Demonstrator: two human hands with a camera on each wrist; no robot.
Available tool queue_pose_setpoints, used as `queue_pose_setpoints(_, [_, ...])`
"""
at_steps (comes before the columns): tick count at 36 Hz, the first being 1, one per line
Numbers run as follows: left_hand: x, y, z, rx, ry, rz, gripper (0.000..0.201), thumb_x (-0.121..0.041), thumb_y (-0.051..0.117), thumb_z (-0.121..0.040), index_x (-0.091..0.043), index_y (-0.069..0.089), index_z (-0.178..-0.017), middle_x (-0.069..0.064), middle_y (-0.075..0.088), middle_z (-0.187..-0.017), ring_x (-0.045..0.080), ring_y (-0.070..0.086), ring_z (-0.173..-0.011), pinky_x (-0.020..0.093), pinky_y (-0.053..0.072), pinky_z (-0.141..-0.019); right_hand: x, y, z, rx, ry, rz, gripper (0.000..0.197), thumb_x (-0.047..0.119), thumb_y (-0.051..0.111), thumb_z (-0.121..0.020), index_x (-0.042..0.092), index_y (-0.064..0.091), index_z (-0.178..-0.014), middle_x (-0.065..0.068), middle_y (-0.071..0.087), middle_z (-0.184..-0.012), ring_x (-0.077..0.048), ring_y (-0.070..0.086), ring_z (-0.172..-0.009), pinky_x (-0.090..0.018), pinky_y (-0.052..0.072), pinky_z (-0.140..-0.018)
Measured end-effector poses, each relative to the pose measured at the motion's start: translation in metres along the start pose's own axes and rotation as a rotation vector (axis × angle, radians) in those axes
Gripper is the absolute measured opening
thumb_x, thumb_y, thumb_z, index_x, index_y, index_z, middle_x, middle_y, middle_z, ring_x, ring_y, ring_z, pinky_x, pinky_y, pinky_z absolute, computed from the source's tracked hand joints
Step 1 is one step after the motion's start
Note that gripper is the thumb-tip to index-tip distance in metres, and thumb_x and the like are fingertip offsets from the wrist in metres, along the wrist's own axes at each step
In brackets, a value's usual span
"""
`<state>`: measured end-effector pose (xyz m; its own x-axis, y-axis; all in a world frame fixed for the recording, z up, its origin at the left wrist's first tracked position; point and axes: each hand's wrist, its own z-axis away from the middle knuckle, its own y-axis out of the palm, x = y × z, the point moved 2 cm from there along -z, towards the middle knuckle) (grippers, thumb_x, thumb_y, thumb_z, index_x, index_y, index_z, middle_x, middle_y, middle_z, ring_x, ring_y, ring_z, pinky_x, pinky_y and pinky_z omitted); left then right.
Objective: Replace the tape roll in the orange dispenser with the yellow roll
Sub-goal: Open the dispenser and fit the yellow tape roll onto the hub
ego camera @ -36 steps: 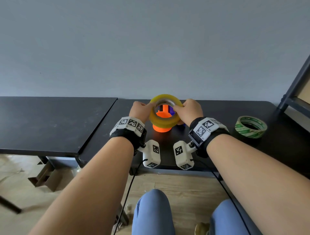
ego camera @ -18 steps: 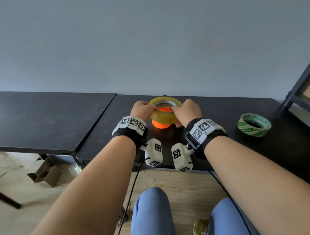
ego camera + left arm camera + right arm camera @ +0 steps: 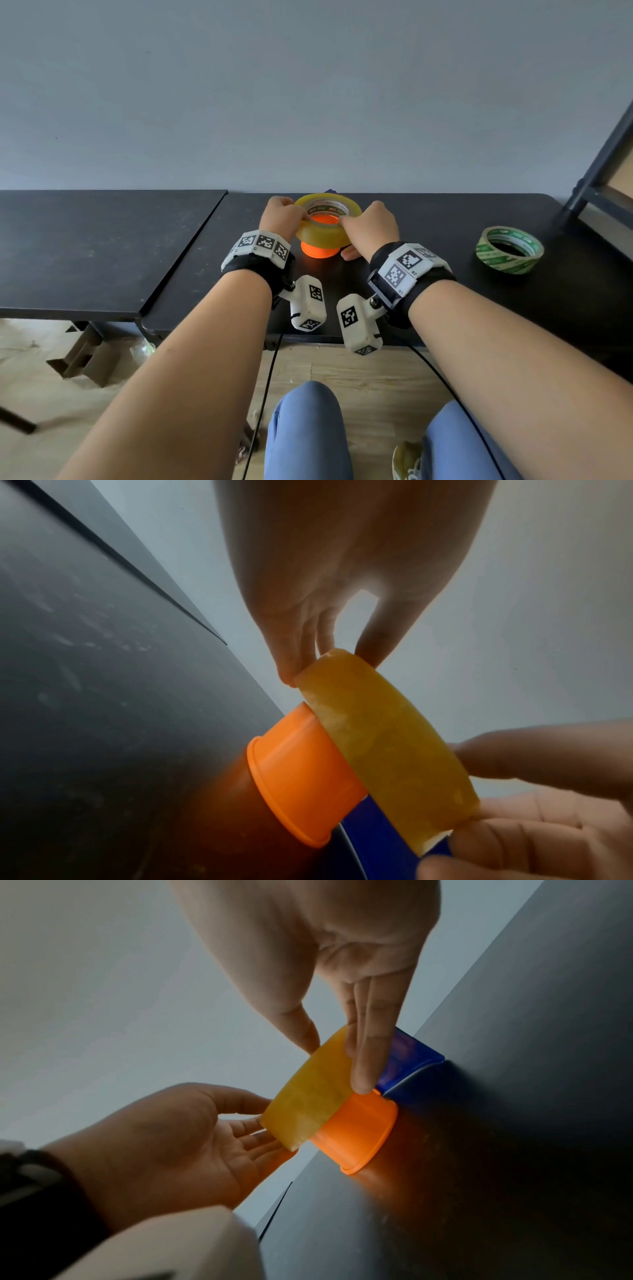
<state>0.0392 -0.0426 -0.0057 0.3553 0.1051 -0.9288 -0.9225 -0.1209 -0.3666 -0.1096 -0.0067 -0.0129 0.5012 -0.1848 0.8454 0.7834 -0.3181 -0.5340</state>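
Note:
The yellow tape roll [image 3: 327, 219] lies nearly flat, half seated over the round orange dispenser hub [image 3: 318, 253] on the black table [image 3: 428, 219]. My left hand [image 3: 297, 219] pinches the roll's left rim between thumb and fingers. My right hand [image 3: 346, 223] grips its right rim, thumb inside the core. In the left wrist view the yellow roll [image 3: 387, 745] sits tilted on the orange hub [image 3: 301, 775], with a blue dispenser part [image 3: 377, 840] behind. The right wrist view shows the same yellow roll [image 3: 315, 1093], orange hub [image 3: 359, 1131] and blue part [image 3: 411, 1064].
A green-and-white tape roll [image 3: 508, 250] lies flat on the table to the right. A second black table [image 3: 85, 246] adjoins on the left. A dark metal shelf frame [image 3: 596, 171] stands at the far right. The wall runs just behind the dispenser.
Both hands have tipped the yellow roll from a steep tilt to nearly flat and lowered it onto the orange hub. The green roll has not moved.

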Motion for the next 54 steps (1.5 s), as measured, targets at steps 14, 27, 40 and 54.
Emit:
queue_pose_setpoints(14, [0.0, 0.0, 0.002, 0.132, 0.048, -0.01, 0.049, -0.009, 0.045, -0.096, -0.018, 0.042, -0.144, 0.014, 0.049, -0.143, 0.02, 0.051, -0.096, 0.044, 0.055, -0.082, 0.002, 0.004, 0.004, 0.039, 0.035, -0.051, 0.034, 0.025, 0.058, -0.088, 0.008, 0.045, -0.114, -0.015, 0.07, -0.093, -0.026, 0.073, -0.053, -0.041, 0.063, -0.057])
queue_pose_setpoints(27, [-0.001, 0.015, 0.011, 0.11, -0.064, 0.001, 0.052, -0.012, 0.055, -0.091, -0.016, 0.04, -0.141, 0.008, 0.055, -0.118, 0.031, 0.065, -0.1, 0.048, 0.059, -0.084, -0.001, -0.014, 0.001, -0.025, 0.01, 0.033, 0.017, 0.022, 0.052, -0.083, 0.007, 0.058, -0.087, -0.015, 0.071, -0.086, -0.032, 0.072, -0.077, -0.043, 0.061, -0.076])
queue_pose_setpoints(40, [0.012, 0.025, 0.008, 0.201, 0.101, -0.397, 0.04, -0.012, 0.049, -0.095, -0.013, 0.056, -0.134, 0.009, 0.06, -0.131, 0.027, 0.057, -0.118, 0.036, 0.046, -0.096, -0.025, -0.001, -0.003, 0.053, 0.051, 0.2, 0.034, 0.032, 0.055, -0.084, 0.006, 0.054, -0.106, -0.013, 0.071, -0.094, -0.032, 0.072, -0.083, -0.044, 0.061, -0.078])
queue_pose_setpoints(54, [0.019, 0.027, -0.002, 0.146, 0.067, -0.435, 0.047, -0.014, 0.048, -0.097, -0.007, 0.042, -0.144, 0.012, 0.05, -0.144, 0.026, 0.052, -0.124, 0.034, 0.041, -0.095, -0.008, -0.001, 0.0, 0.069, -0.364, 0.36, 0.033, 0.019, 0.062, -0.087, 0.014, 0.063, -0.12, -0.009, 0.06, -0.121, -0.028, 0.058, -0.112, -0.034, 0.046, -0.089])
